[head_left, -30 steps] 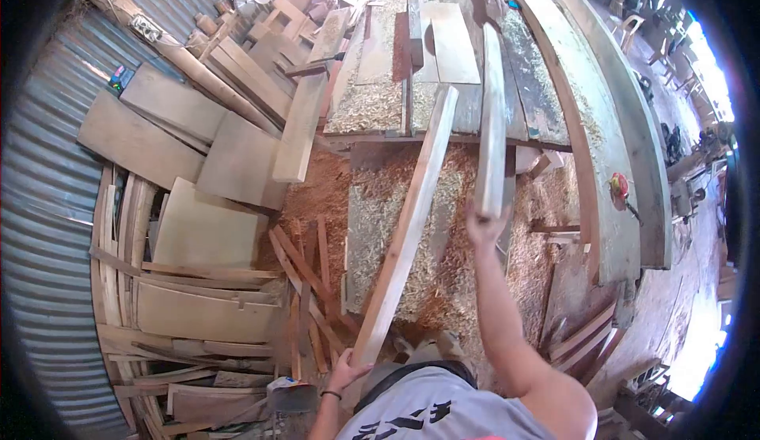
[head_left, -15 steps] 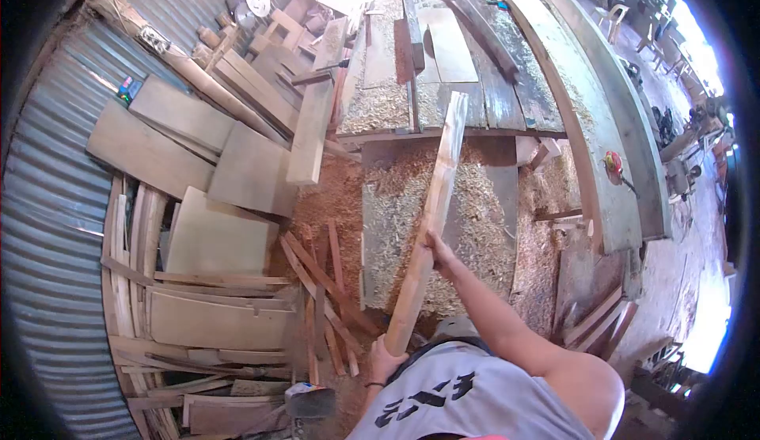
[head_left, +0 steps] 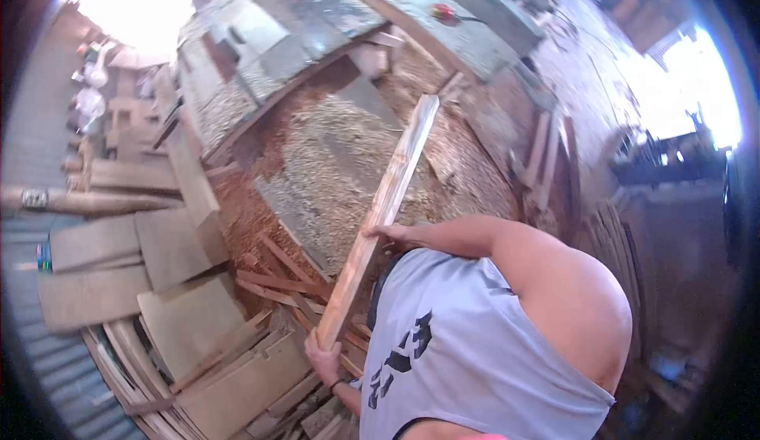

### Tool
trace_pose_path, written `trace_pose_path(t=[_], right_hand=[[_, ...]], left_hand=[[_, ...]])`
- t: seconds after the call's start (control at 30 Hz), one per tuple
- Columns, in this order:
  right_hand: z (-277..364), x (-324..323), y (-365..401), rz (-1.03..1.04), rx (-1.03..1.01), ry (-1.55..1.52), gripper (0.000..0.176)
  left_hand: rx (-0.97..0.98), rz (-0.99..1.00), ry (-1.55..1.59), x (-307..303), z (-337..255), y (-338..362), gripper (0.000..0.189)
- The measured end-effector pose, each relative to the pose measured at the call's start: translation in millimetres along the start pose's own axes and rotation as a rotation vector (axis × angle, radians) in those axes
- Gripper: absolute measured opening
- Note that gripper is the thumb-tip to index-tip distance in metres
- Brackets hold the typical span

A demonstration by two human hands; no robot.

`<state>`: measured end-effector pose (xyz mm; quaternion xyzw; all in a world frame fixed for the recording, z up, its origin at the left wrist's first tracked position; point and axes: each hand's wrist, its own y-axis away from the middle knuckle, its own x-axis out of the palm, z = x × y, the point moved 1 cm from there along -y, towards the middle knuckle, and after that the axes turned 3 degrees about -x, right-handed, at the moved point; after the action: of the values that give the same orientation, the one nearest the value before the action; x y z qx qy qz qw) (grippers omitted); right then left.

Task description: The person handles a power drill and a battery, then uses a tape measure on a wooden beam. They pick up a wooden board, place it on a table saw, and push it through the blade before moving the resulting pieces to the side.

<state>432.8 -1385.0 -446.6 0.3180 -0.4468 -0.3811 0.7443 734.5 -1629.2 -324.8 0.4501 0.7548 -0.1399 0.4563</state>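
A long squared wooden beam (head_left: 389,195) slants across the middle of the view, its far end pointing up and to the right. My left hand (head_left: 323,354) is closed around its near end, low in the view. Partway along the beam, my right hand (head_left: 386,237) grips it from the right side, with some fingers hidden by the wood. The beam is held up in front of my body, above a floor board (head_left: 317,155) strewn with wood shavings.
A workbench (head_left: 237,127) covered in shavings stands ahead on the left. Long thick planks (head_left: 483,44) lie at the upper right, with a red tool (head_left: 443,13) on one. Flat boards (head_left: 190,313) and loose sticks (head_left: 277,282) are stacked at the left. More strips lean at right.
The view has turned to the right, so the bench and stacked boards appear rotated and shifted left. Both hands still hold the beam, which has swung along with my body.
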Motion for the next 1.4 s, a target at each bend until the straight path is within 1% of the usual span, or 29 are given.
trace_pose_path(t=[0.1, 0.2, 0.23, 0.3, 0.33, 0.4, 0.43, 0.47, 0.5, 0.53, 0.6, 0.63, 0.67, 0.7, 0.77, 0.8, 0.83, 0.93, 0.97, 1.0, 1.03, 1.07, 1.13, 1.17, 1.23, 1.27, 1.3, 1.37, 1.4], right_hand=[[-3, -30, 19, -0.14, -0.029, -0.284, 0.062], [-15, -89, 10, -0.414, -0.038, -0.577, 0.063], [3, -89, 52, -0.405, -0.087, -0.671, 0.063], [4, -129, 75, -0.51, -0.213, -0.8, 0.065], [-12, -174, 58, -0.627, -0.29, -0.826, 0.067], [-6, -229, 100, -0.864, -0.278, -0.749, 0.067], [-15, -275, 113, -0.895, -0.259, -0.678, 0.071], [-18, -323, 124, -1.038, -0.185, -0.678, 0.071], [-8, -341, 168, -1.097, -0.24, -0.484, 0.075], [5, -353, 210, -1.342, -0.143, -0.331, 0.068], [-7, -442, 252, -1.448, -0.242, -0.149, 0.063], [11, -440, 297, -1.44, -0.206, -0.13, 0.059], [32, -445, 340, -1.63, 0.005, 0.275, 0.062], [42, -454, 368, -1.71, 0.079, 0.471, 0.069], [80, -475, 423, -1.995, 0.137, 0.599, 0.083], [100, -474, 446, -2.097, -0.11, 0.743, 0.081], [112, -467, 460, -2.173, -0.368, 0.884, 0.078], [148, -455, 459, -2.066, -0.563, 1.001, 0.071], [139, -487, 432, -2.037, -0.699, 1.074, 0.068], [138, -460, 407, -1.929, -0.791, 0.859, 0.065], [123, -462, 371, -1.624, -0.978, 0.603, 0.057], [112, -436, 333, -1.604, -0.993, 0.795, 0.051], [69, -345, 273, -1.63, -0.85, 1.179, 0.047], [15, -342, 212, -1.406, -0.756, 1.018, 0.054], [-83, -326, 128, -0.982, -0.418, 1.012, 0.05], [-118, -307, 113, -0.788, -0.265, 1.036, 0.048], [-149, -298, 105, -0.633, -0.143, 1.044, 0.047], [-165, -285, 115, -0.458, 0.043, 1.005, 0.045], [-161, -290, 121, -0.474, 0.105, 0.969, 0.045]], left_hand=[[0.107, 0.139, -0.019, -17, -69, -50, 0.065], [0.314, 0.211, -0.074, -2, -132, -94, 0.064], [0.374, 0.243, -0.102, 6, -160, -104, 0.064], [0.491, 0.304, -0.159, 26, -219, -107, 0.063], [0.555, 0.378, -0.178, 40, -249, -106, 0.063], [0.722, 0.484, -0.124, 76, -294, -97, 0.06], [0.674, 0.631, -0.021, 89, -317, -89, 0.06], [0.636, 0.808, 0.11, 104, -333, -83, 0.061], [0.702, 0.892, 0.164, 113, -348, -73, 0.058], [0.832, 0.991, 0.255, 133, -349, -68, 0.057], [0.95, 1.024, 0.208, 134, -362, -54, 0.056], [0.885, 1.072, 0.231, 139, -357, -52, 0.056], [0.828, 1.079, 0.149, 144, -347, -52, 0.056], [0.769, 1.083, 0.068, 147, -333, -55, 0.055], [0.708, 1.063, -0.139, 147, -304, -66, 0.054], [0.706, 1.036, -0.261, 147, -292, -74, 0.053], [0.648, 1.015, -0.236, 151, -276, -85, 0.053], [0.534, 0.878, -0.23, 136, -270, -111, 0.05], [0.5, 0.833, -0.223, 131, -272, -121, 0.049], [0.459, 0.779, -0.211, 127, -274, -127, 0.048], [0.398, 0.726, -0.111, 122, -280, -132, 0.047], [0.353, 0.695, -0.01, 121, -277, -137, 0.047], [0.263, 0.592, 0.204, 128, -264, -145, 0.045], [0.202, 0.542, 0.298, 128, -262, -143, 0.042], [0.087, 0.486, 0.579, 169, -210, -137, 0.037], [0.053, 0.476, 0.712, 190, -177, -132, 0.035], [-0.021, 0.585, 0.619, 207, -140, -122, 0.03], [-0.151, 0.657, 0.491, 217, -88, -79, 0.029], [-0.168, 0.443, 0.385, 228, -56, -48, 0.034]])
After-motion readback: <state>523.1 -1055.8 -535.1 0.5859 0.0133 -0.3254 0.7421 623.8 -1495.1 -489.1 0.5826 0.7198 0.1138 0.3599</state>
